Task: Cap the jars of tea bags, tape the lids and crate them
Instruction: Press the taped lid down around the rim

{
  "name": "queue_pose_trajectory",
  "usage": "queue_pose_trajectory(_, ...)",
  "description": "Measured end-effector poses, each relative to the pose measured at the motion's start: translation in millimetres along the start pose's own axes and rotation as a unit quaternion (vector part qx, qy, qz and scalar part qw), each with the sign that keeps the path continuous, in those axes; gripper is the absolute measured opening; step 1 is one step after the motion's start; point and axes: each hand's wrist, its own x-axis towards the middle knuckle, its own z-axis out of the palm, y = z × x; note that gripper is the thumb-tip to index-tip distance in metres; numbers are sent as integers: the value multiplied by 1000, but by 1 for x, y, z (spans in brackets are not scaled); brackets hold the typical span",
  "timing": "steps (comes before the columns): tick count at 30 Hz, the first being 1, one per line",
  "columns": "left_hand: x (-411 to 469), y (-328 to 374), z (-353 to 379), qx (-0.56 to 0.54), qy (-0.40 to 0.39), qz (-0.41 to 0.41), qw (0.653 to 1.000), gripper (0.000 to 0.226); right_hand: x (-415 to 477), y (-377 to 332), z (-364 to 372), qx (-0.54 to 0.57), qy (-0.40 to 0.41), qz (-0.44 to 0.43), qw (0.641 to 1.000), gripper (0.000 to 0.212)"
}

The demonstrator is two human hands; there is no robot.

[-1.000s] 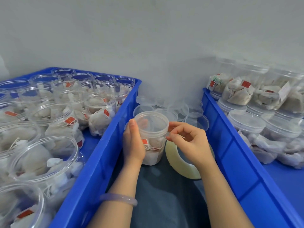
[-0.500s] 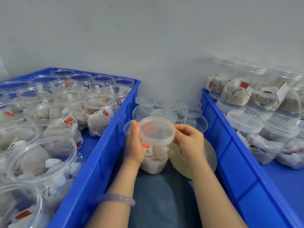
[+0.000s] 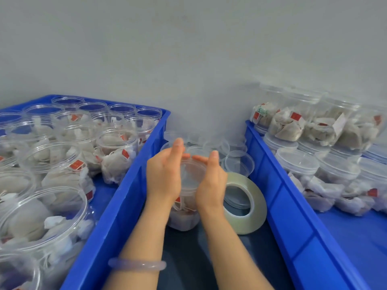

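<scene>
No text, brand or number is legible. Small red tags (image 3: 296,116) on the tea bags (image 3: 285,127) inside the jars (image 3: 343,114) bear marks too blurred to read. One green-and-white tag (image 3: 262,111) and one white slip (image 3: 339,123), both in the right-hand jars, are likewise unreadable.

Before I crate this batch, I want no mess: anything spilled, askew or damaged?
Nothing stands out: no spill or damage I can see. The tape roll rests beside the jar held between left hand and right hand.
</scene>
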Motion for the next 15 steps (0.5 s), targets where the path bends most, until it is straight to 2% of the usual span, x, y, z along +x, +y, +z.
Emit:
queue_pose_trajectory(2, -2, -1, -4, -24, 21, 3, 999, 40, 0, 0, 3, -2, -5, 12, 1000, 43)
queue_pose_trajectory(5, -4, -9, -10, -53, -29, 8, 998, 32, 0, -2, 3, -9, -9, 26, 1000, 37)
queue_pose_trajectory(7, -10, -12, -11, -26, -42, 10, 999, 26, -3, -6, 1, -12, -12, 49, 999, 34)
queue_pose_trajectory(9, -14, -5, -8, -15, -24, -8, 1000, 17, -9, -17, 0, -21, -22, 72, 997, 33)
queue_pose_trajectory(11, -20, 13, -3, -17, -2, -7, 1000, 20, -16, -38, -2, -59, -6, 72, 996, 30)
queue_pose_trajectory(13, -27, 46, 8, -73, -20, 70, 995, 18, -21, -73, -13, -65, 18, -28, 997, 25)
queue_pose_trajectory(15, -33, 83, 28, -182, -65, 166, 967, 17, -25, -121, -29, -82, 109, -182, 974, 25)
